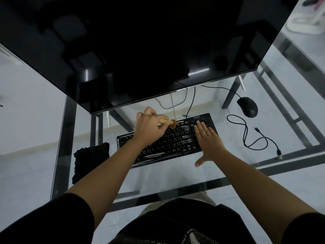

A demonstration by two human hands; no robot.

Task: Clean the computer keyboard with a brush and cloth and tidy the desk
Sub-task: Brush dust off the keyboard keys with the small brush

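Head camera: we are looking down through a clear glass desk (158,180) on a dark metal frame, with pale floor tiles showing beneath it. A flat black plastic keyboard (167,140) is lying near the middle of the desk, just in front of a big glossy black monitor (140,50). Its long axis is running from lower left to upper right, so it is sitting slightly skewed, and shiny streaks are catching light on several keys.

The left hand (149,127) is curling its fingers around the pale wooden handle of a small round-headed brush (173,123). We are seeing the brush lying almost level, its long axis going left to right, with the brown bristles pointing right and touching the keyboard's far row of keys.

The right hand (207,138) is resting flat on the keyboard's right end, holding nothing. Its fingers are lying straight and close together, pointing away from the person, while the thumb is spreading out over the near edge.

A black knitted cloth (90,161), coarse and roughly square, is lying just beside the keyboard's left end. To the right, well apart from the keyboard, a smooth black oval mouse (247,106) is sitting on the glass, and a thin black cable (255,138) is looping near it, ending in a small plug.
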